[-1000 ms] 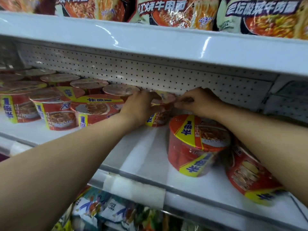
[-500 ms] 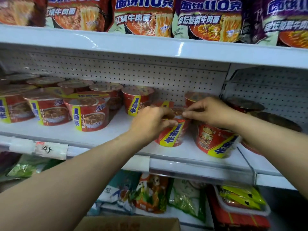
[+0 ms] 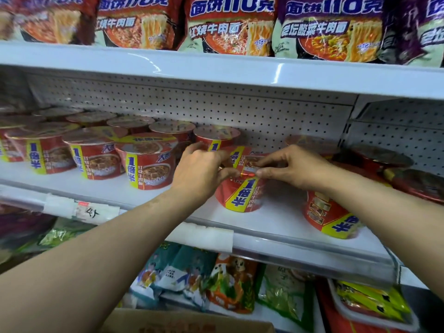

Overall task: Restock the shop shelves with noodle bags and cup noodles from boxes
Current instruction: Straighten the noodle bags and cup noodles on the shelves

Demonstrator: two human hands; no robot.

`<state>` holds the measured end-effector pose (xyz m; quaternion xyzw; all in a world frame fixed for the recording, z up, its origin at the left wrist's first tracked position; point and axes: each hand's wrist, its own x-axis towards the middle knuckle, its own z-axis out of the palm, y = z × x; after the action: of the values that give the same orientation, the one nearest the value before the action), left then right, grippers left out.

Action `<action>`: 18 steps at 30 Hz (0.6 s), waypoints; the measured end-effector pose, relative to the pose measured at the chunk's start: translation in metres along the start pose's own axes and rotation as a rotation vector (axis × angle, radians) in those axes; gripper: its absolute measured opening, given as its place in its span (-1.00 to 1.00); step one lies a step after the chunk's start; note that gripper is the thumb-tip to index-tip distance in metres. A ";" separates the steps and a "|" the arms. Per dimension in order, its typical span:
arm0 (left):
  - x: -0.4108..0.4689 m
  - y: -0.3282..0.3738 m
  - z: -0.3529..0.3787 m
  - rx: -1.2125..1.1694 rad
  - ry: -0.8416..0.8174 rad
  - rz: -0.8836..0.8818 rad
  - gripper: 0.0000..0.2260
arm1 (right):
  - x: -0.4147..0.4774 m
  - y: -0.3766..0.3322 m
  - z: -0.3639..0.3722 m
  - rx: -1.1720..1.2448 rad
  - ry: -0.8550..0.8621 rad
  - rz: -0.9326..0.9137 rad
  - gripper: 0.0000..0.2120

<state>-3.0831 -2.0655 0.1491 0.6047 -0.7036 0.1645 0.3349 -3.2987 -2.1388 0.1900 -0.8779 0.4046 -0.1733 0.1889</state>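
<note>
Cup noodle [image 3: 240, 193], red: drawn forward from pegboard [image 3: 192, 109] to mid-shelf [image 3: 276, 219]. Left hand [image 3: 199, 171], right hand [image 3: 295, 168]: both pinching its rim. Placement likely nearly complete.

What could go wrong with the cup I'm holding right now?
The left hand and right hand only pinch the held cup near its rim, so it may slip or tip. The right forearm crosses the neighbouring cup by the shelf front and might knock it off.
</note>
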 end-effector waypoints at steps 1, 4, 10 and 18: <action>-0.002 -0.008 -0.003 0.000 0.003 -0.006 -0.72 | 0.006 -0.003 0.005 0.011 -0.004 -0.016 -0.43; -0.007 -0.030 -0.012 -0.024 0.006 -0.019 -0.75 | 0.024 -0.014 0.019 0.019 0.013 -0.049 -0.53; -0.012 -0.059 -0.023 0.000 0.017 -0.078 -0.76 | 0.047 -0.029 0.044 0.044 0.095 -0.100 -0.64; -0.013 -0.080 -0.025 -0.057 -0.043 -0.187 -0.64 | 0.060 -0.046 0.057 0.006 0.144 -0.125 -0.62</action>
<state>-2.9989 -2.0572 0.1446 0.6614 -0.6554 0.0992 0.3509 -3.2065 -2.1466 0.1714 -0.8861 0.3611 -0.2484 0.1507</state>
